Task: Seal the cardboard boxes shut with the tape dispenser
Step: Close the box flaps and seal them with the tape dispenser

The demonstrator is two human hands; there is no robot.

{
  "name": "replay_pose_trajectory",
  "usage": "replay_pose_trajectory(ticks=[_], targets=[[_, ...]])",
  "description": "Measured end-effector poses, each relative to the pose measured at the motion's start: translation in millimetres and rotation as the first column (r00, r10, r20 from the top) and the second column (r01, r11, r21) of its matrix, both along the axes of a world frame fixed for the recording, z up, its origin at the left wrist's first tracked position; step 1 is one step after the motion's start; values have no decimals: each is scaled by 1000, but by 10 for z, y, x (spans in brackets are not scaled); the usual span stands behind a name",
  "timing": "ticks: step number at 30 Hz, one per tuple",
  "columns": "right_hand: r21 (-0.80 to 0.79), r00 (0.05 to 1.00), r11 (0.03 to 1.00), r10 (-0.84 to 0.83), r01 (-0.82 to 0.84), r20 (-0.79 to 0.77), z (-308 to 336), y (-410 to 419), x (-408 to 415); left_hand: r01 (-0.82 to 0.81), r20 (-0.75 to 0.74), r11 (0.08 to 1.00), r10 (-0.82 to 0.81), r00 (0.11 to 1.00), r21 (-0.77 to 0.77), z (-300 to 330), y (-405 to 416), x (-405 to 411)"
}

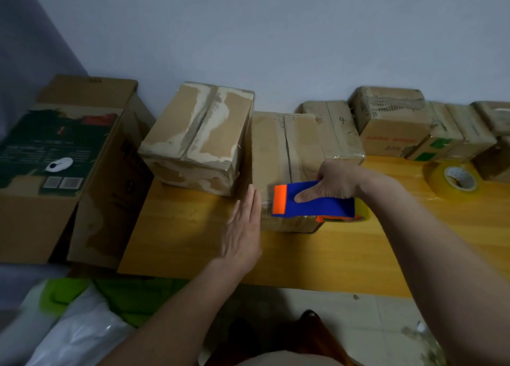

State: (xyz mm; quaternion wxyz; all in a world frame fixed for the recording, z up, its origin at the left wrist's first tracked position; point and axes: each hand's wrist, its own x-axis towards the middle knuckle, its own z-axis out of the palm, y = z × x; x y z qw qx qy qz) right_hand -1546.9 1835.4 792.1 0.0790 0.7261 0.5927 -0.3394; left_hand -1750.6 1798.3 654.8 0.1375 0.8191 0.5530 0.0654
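While the left hand [242, 227] lies flat, fingers open, steadying the cardboard box [284, 166] on the wooden counter [193, 227], the right hand [336, 180] grips the blue tape dispenser [311, 200], seemingly taping its near edge.

A yellow wooden counter [345, 255] runs along the pale wall. On it, at the left end, sits a box with torn paper on its top [197, 136]; touching its right side is a plain box with a seam down the middle [281, 155], lying near the front edge. Behind that, against the wall, is a box marked 4 [335, 125], then a row of smaller taped boxes [392, 122] to the right. A roll of clear tape [452, 179] lies flat at the right.
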Motion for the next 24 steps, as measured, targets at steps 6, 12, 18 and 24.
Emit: replay_pose_trajectory(ticks=[6, 12, 18, 24], targets=[[37, 1000, 999, -5, 5, 20, -24, -15, 24, 72, -327, 992, -35, 944, 101, 46, 39, -5], [37, 997, 997, -62, 64, -54, -9, -81, 178, 99, -381, 993, -67, 922, 65, 81, 89, -45], [-21, 999, 999, -27, 28, 23, 99, -160, 539, 121, -413, 992, -93, 906, 42, 75, 41, 3], [-21, 997, 1000, 0, 1, 80, -41, -69, 606, 86, -367, 995, -60, 928, 54, 185, -43, 85]])
